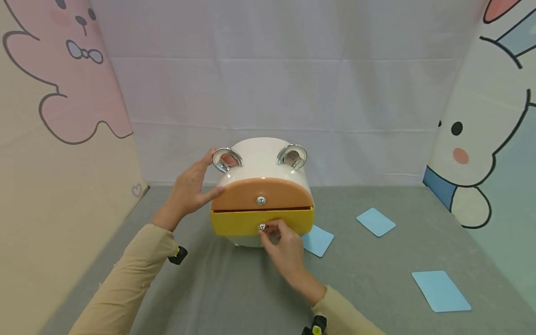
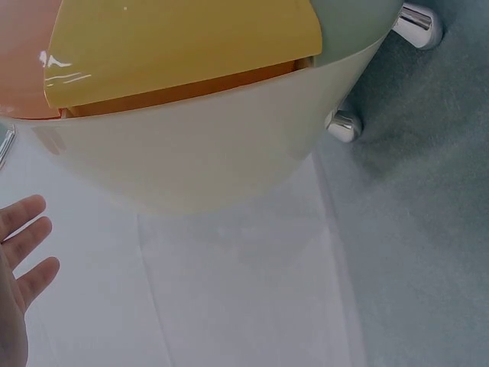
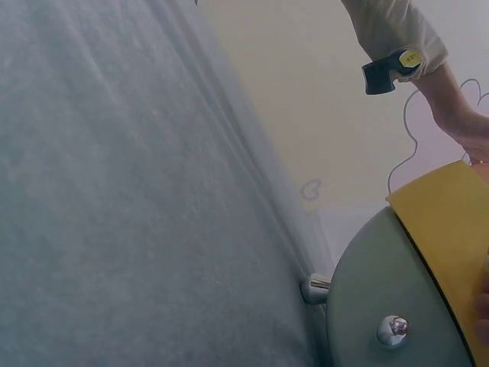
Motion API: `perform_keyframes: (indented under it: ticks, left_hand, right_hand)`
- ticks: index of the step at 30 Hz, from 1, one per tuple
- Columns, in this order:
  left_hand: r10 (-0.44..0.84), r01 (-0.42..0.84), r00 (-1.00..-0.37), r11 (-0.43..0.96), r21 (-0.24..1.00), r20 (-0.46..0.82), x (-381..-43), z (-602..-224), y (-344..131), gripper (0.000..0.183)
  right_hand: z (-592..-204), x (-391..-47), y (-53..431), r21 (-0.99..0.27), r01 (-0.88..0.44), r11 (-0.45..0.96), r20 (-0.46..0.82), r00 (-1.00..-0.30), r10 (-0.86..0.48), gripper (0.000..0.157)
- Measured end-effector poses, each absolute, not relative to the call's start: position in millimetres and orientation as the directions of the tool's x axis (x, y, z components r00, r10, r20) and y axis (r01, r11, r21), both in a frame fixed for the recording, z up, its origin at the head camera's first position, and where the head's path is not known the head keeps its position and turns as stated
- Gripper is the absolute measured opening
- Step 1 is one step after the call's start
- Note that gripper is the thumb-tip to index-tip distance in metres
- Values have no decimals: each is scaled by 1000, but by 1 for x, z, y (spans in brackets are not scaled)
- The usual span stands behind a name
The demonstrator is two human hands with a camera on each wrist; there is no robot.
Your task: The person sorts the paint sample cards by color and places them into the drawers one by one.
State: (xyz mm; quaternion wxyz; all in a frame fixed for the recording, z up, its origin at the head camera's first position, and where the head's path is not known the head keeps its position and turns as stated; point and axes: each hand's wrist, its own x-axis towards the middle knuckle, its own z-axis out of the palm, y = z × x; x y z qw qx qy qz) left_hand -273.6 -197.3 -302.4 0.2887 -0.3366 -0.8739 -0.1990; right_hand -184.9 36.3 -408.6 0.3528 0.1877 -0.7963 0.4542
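Observation:
A rounded white cabinet (image 1: 261, 158) with silver ear-like loops stands on the grey surface. It has an orange drawer (image 1: 238, 195) with a silver knob on top, a yellow drawer (image 1: 234, 223) in the middle and a green drawer (image 3: 374, 267) at the bottom. The yellow drawer sticks out a little, with a gap along its upper edge. My right hand (image 1: 286, 249) pinches the yellow drawer's silver knob (image 1: 262, 227) between thumb and fingers. At the cabinet's upper left is my left hand (image 1: 190, 186), fingers extended near the left loop (image 1: 226, 159), thumb at the orange drawer's edge.
Three light blue cards lie to the right: one card (image 1: 318, 241) partly behind the cabinet's right side, another card (image 1: 376, 222) farther back, a third card (image 1: 441, 291) nearer the front. A white cloth (image 1: 335, 93) hangs behind, with cartoon-printed panels at both sides.

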Motion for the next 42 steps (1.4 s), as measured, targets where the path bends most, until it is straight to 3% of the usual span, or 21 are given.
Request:
perform_keyframes:
  ticks: [8, 14, 23, 33, 42]
  left_hand:
    - [472, 701, -612, 695, 160, 634, -273, -302, -197, 88]
    - [467, 695, -616, 701, 160, 634, -272, -302, -197, 87]
    - [464, 698, -609, 698, 158, 644, -273, -302, -197, 88]
    - [470, 699, -609, 699, 151, 639, -274, -302, -196, 88]
    - [466, 699, -607, 699, 153, 643, -274, -301, -197, 87]
  right_hand:
    - [-411, -197, 38, -557, -648, 519, 765, -643, 19, 16]
    - [-412, -198, 38, -570, -639, 516, 755, -655, 22, 16]
    - [-409, -191, 37, -657, -560, 505, 671, -739, 54, 20]
    - [-430, -182, 38, -781, -381, 494, 495, -861, 118, 20]
    - [-446, -180, 31, -775, -264, 574, 419, -895, 154, 17]
